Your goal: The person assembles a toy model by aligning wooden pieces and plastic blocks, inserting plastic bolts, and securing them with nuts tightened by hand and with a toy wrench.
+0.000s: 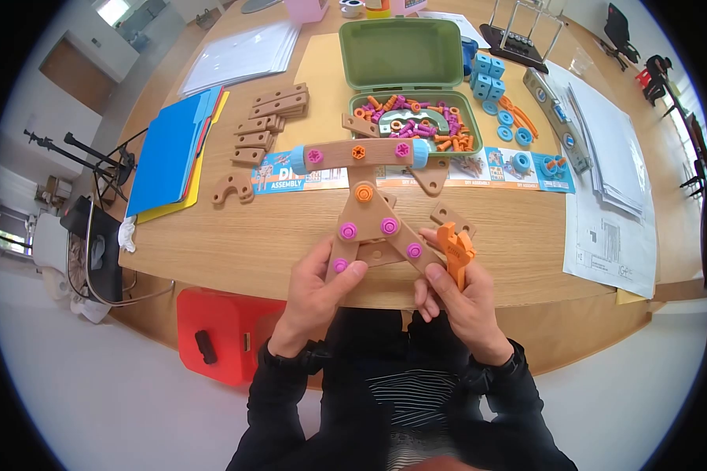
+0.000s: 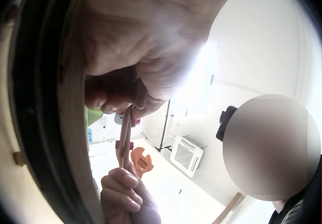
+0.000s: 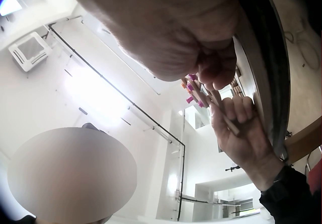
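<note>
A brown toy assembly is held up over the table's near edge, with purple and orange screws through a triangular plate and a long crossbar capped in light blue at both ends. The left hand grips its lower left leg, thumb beside a purple screw. At the lower right leg the right hand pinches the wood, and an orange wrench stands between thumb and fingers of that hand. The left wrist view shows the wrench beyond the left hand. In the right wrist view, the left hand holds a strip.
Behind are a green box of screws, blue blocks, blue rings and a printed strip. Brown pieces and blue folders lie left; papers lie right. Below the table edge is a red stool.
</note>
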Motion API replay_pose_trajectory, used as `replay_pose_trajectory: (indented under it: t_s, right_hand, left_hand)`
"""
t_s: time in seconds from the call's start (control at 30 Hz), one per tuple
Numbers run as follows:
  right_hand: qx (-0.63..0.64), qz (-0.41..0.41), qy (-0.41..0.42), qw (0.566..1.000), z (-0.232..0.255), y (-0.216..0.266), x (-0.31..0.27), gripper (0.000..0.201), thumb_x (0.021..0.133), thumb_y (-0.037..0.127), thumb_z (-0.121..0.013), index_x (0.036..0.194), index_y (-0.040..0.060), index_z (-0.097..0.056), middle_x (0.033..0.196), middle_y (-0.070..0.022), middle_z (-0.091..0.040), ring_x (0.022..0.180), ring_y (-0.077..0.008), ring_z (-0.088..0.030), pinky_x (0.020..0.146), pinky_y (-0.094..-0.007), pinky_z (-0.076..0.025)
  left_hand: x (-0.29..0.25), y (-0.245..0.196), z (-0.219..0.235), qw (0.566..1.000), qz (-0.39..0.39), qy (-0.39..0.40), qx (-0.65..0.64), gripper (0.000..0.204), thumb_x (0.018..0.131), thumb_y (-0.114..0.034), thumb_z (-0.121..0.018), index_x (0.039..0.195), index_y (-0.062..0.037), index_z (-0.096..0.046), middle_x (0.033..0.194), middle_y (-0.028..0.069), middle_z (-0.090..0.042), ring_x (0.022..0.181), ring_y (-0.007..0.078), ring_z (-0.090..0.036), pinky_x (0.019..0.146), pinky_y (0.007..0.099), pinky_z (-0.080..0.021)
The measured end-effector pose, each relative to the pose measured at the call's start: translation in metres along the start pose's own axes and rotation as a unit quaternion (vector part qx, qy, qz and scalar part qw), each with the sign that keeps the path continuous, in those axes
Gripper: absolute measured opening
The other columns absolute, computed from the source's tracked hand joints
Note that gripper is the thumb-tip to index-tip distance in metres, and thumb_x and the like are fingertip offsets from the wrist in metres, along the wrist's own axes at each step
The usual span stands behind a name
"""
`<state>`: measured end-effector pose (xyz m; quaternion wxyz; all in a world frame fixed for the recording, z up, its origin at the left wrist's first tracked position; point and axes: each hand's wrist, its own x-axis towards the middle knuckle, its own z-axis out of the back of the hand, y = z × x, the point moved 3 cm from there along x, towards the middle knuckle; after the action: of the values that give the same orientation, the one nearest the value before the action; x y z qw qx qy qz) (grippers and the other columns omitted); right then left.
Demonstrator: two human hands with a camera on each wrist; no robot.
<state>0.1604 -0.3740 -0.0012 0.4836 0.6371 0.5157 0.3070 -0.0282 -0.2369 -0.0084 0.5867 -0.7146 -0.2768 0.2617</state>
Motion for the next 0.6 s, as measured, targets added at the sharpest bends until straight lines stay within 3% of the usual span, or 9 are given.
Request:
replay_pose_trajectory:
  t_s: [0.2, 0.3, 0.37, 0.47, 0.6]
  right_hand:
    - [0.006, 0.001, -0.010, 1.000, -0.0004, -0.0002, 0.0003, 0.049, 0.115, 0.012, -0.051, 0.161, 0.0003, -0.041, 0.083, -0.0067, -0.064, 0.064, -0.0082, -0.056, 0.059, -0.0239, -0.052]
    - [0.011, 0.001, -0.010, 1.000, -0.0002, -0.0005, 0.0005, 0.049, 0.115, 0.012, -0.051, 0.161, 0.0000, -0.041, 0.083, -0.0070, -0.064, 0.063, -0.0081, -0.055, 0.059, -0.0238, -0.052]
    - [0.012, 0.001, -0.010, 1.000, -0.0004, -0.0001, 0.0006, 0.049, 0.115, 0.012, -0.051, 0.161, 0.0000, -0.040, 0.083, -0.0072, -0.064, 0.063, -0.0080, -0.055, 0.059, -0.0236, -0.052]
    - [0.011, 0.000, -0.010, 1.000, -0.0005, -0.0003, 0.0005, 0.049, 0.115, 0.012, -0.051, 0.161, 0.0000, -0.040, 0.083, -0.0074, -0.064, 0.063, -0.0080, -0.055, 0.059, -0.0236, -0.052]
    - [0.008, -0.002, -0.008, 1.000, -0.0003, 0.0013, 0.0003, 0.049, 0.115, 0.012, -0.051, 0.161, 0.0001, -0.040, 0.083, -0.0077, -0.065, 0.063, -0.0082, -0.055, 0.060, -0.0236, -0.051]
  left_hand:
    - [0.0006, -0.0063, -0.0047, 0.999, 0.032, 0.027, 0.004, 0.046, 0.107, -0.010, -0.067, 0.148, 0.0048, -0.055, 0.123, 0.0024, -0.066, 0.108, 0.0065, -0.060, 0.094, 0.0252, -0.049]
    - [0.0007, -0.0068, -0.0041, 0.999, 0.030, 0.025, 0.009, 0.047, 0.107, -0.012, -0.067, 0.149, 0.0045, -0.054, 0.111, -0.0005, -0.066, 0.097, 0.0046, -0.059, 0.083, 0.0226, -0.048]
    - [0.0004, -0.0043, -0.0012, 0.998, 0.047, 0.026, 0.016, 0.048, 0.106, -0.011, -0.068, 0.149, 0.0043, -0.055, 0.098, -0.0037, -0.063, 0.085, 0.0028, -0.055, 0.070, 0.0204, -0.043]
    - [0.0007, -0.0020, -0.0032, 0.999, 0.023, 0.019, 0.011, 0.045, 0.107, -0.017, -0.067, 0.146, 0.0033, -0.057, 0.088, -0.0049, -0.059, 0.077, 0.0027, -0.051, 0.062, 0.0201, -0.037]
    - [0.0037, 0.0012, -0.0035, 1.000, -0.018, 0.022, 0.006, 0.049, 0.110, -0.032, -0.060, 0.139, 0.0086, -0.060, 0.086, 0.0036, -0.061, 0.074, 0.0103, -0.057, 0.066, 0.0263, -0.048]
